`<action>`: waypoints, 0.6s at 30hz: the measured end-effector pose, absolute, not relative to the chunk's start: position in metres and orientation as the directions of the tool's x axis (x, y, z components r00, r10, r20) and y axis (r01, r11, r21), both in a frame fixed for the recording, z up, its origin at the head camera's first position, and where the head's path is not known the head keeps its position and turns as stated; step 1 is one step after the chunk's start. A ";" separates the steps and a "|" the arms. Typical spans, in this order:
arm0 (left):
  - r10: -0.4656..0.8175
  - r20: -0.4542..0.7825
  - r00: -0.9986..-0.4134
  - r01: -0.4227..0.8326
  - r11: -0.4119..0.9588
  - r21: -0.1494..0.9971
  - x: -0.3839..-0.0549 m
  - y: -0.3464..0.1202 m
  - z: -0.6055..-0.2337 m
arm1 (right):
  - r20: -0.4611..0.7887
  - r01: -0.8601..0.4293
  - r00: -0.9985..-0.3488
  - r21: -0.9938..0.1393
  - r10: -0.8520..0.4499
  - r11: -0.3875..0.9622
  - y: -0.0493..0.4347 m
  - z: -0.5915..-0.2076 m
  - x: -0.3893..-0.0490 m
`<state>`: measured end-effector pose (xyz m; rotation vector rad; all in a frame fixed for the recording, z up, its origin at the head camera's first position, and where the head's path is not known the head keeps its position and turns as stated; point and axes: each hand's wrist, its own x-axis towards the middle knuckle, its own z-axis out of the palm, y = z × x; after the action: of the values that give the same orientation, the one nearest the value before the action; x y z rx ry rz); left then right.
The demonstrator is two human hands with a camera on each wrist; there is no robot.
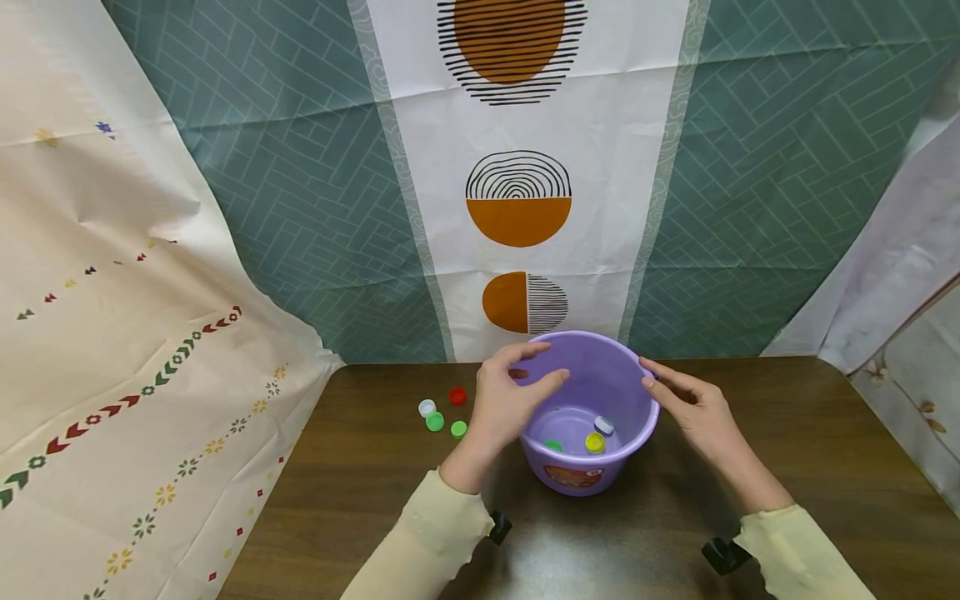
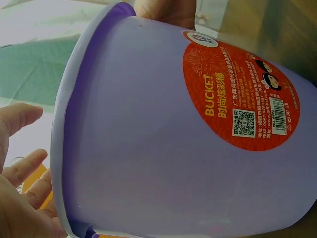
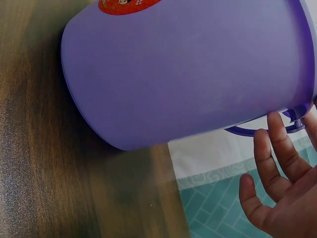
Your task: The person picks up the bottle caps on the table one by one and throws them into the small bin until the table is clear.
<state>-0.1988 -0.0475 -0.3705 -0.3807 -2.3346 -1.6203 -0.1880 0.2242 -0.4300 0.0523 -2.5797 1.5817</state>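
Observation:
A purple bucket (image 1: 590,367) stands on the table between both hands, its red label (image 2: 242,99) facing the person. Inside on its floor lie a yellow bottle cap (image 1: 595,443), a small whitish object (image 1: 603,426) and a green cap (image 1: 553,446), partly hidden by the near wall. My left hand (image 1: 510,396) hovers at the bucket's left rim, thumb and fingers spread apart with nothing between them. At the right rim, my right hand (image 1: 693,408) holds the edge by thumb and forefinger. Its other fingers (image 3: 285,148) stretch loosely beside the bucket's handle (image 3: 242,131).
Left of the bucket, several loose caps lie on the brown table (image 1: 360,500): a white cap (image 1: 427,407), a red cap (image 1: 457,396) and two green caps (image 1: 435,422). A patterned curtain (image 1: 300,208) hangs behind the table's back edge. Cream cloth (image 1: 150,333) drapes along the left.

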 end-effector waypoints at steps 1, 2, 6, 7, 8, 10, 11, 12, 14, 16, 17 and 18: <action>0.056 0.370 -0.928 0.366 0.330 0.870 -0.199 -0.048 -0.370 | 0.119 -0.092 -0.992 -0.887 0.030 0.452 0.224 -0.430 -0.188; 0.049 0.363 -0.930 0.359 0.322 0.876 -0.196 -0.048 -0.365 | 0.121 -0.095 -0.992 -0.889 0.029 0.448 0.224 -0.430 -0.188; 0.037 0.349 -0.936 0.344 0.284 0.895 -0.183 -0.051 -0.344 | 0.124 -0.098 -0.992 -0.890 0.028 0.446 0.224 -0.430 -0.188; 0.035 0.349 -0.937 0.344 0.276 0.897 -0.180 -0.052 -0.339 | 0.124 -0.099 -0.992 -0.890 0.029 0.446 0.224 -0.429 -0.188; 0.032 0.348 -0.937 0.343 0.268 0.900 -0.178 -0.054 -0.335 | 0.123 -0.098 -0.992 -0.889 0.029 0.447 0.224 -0.429 -0.188; 0.024 0.361 -0.932 0.355 0.254 0.900 -0.180 -0.059 -0.336 | 0.122 -0.096 -0.992 -0.888 0.029 0.450 0.224 -0.429 -0.188; 0.015 0.360 -0.933 0.352 0.252 0.902 -0.181 -0.062 -0.337 | 0.123 -0.097 -0.992 -0.887 0.029 0.452 0.224 -0.429 -0.188; 0.006 0.359 -0.933 0.349 0.246 0.904 -0.182 -0.065 -0.338 | 0.124 -0.098 -0.992 -0.886 0.029 0.453 0.224 -0.429 -0.189; -0.008 0.353 -0.935 0.341 0.245 0.908 -0.183 -0.071 -0.341 | 0.122 -0.096 -0.992 -0.886 0.030 0.454 0.224 -0.429 -0.189; -0.020 0.347 -0.938 0.331 0.255 0.909 -0.185 -0.078 -0.344 | 0.119 -0.093 -0.992 -0.887 0.031 0.452 0.224 -0.429 -0.189; -0.023 0.347 -0.938 0.329 0.262 0.907 -0.185 -0.081 -0.345 | 0.119 -0.092 -0.992 -0.888 0.031 0.450 0.224 -0.429 -0.189; -0.028 0.350 -0.936 0.330 0.268 0.905 -0.185 -0.084 -0.347 | 0.118 -0.091 -0.993 -0.889 0.031 0.449 0.224 -0.430 -0.189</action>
<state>-0.1854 -0.0841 -0.3473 -0.2770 -2.2471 -1.7154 -0.1886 0.2241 -0.4295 0.0536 -2.5723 1.5898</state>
